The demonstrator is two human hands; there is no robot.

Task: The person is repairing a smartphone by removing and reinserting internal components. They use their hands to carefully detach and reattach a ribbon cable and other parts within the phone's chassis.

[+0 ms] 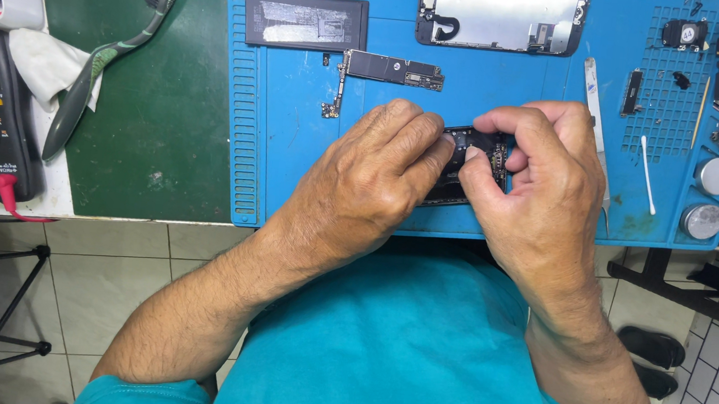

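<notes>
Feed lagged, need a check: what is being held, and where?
Both hands, left hand and right hand, pinch a small dark phone part at its upper end.

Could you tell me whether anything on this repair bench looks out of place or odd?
One thing stands out: a toothbrush lies on the green mat, an unusual item among the phone parts. Otherwise both hands simply hold a small dark part.

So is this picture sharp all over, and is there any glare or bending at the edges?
Head view: evenly lit and mostly sharp; both the left hand and right hand are crisp. Soft glare whitens the metal plate and streaks the black battery. The blue mat bows slightly, a wide-lens effect.
</notes>
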